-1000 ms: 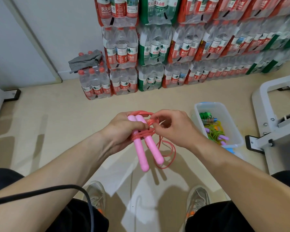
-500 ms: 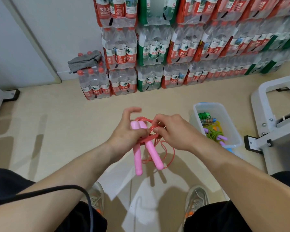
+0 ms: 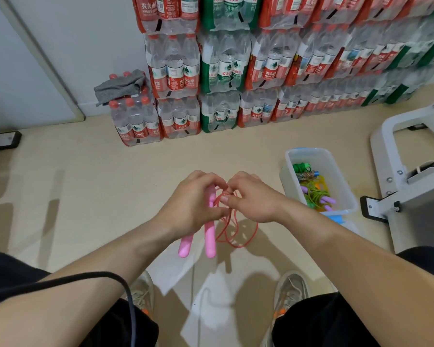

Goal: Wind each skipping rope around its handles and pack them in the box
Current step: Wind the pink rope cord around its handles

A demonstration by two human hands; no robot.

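My left hand (image 3: 189,205) grips the two pink handles (image 3: 209,240) of a skipping rope, held together and pointing down toward me. Its red rope (image 3: 236,234) is partly wound round the handles, and a few loose loops hang below to the right. My right hand (image 3: 252,200) pinches the red rope close to the handles' upper part. A clear plastic box (image 3: 346,196) stands on the floor to the right, holding wound ropes in green, yellow and purple.
Shrink-wrapped packs of water bottles (image 3: 223,71) are stacked along the far wall, one with a grey cloth (image 3: 119,85) on top. A white metal frame (image 3: 409,176) stands at the right. My shoes (image 3: 290,291) and a black cable (image 3: 85,276) are below.
My left hand's fingers, briefly lifted half a second ago, have curled back round the handles. The handles now hang more upright and my right hand has carried the rope round them.
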